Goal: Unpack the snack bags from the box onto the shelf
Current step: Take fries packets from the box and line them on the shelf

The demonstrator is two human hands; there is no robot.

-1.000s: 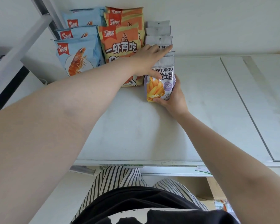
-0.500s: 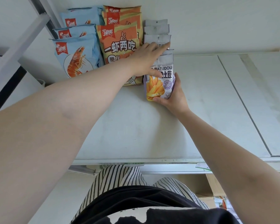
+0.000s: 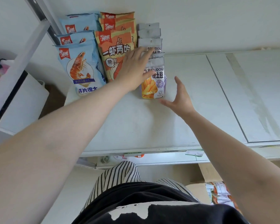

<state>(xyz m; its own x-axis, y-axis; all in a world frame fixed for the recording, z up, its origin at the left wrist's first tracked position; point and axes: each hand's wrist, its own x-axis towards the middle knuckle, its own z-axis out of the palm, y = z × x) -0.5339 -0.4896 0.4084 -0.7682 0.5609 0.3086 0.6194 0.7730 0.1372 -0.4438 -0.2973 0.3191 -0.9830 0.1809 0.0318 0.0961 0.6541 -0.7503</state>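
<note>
Head cam, looking down on the white shelf (image 3: pixel 136 126). Three rows of snack bags stand at the back left, against the wall: blue shrimp-chip bags (image 3: pixel 81 70) on the left, orange shrimp bags (image 3: pixel 113 50) in the middle, grey-purple potato-stick bags (image 3: pixel 149 40) on the right, each row stacked front to back. The front potato-stick bag (image 3: pixel 153 84) stands upright on the shelf at the head of its row, yellow fries print facing the camera. Left hand (image 3: pixel 134 68) reaches in across the orange row, fingers straight and together, lying flat against the top left of the front potato-stick bag and the tops of the bags just behind it; no curl, nothing pinched, so that grip is flat and spread. Right hand (image 3: pixel 179 97) is just right of the front bag and below it, palm toward the bag, fingers straight and fanned, thumb pointing toward the bag's lower right corner; thumb tip looks very near the bag, contact cannot be told; it holds nothing. Bottom right, below the shelf edge, the cardboard box (image 3: pixel 199 189) shows with more snack bags (image 3: pixel 218 193) in it. Left of the shelf are a diagonal white metal brace (image 3: pixel 27 50) and a white bin (image 3: pixel 23 107). Person wears striped trousers (image 3: pixel 120 175) and a black top.
</note>
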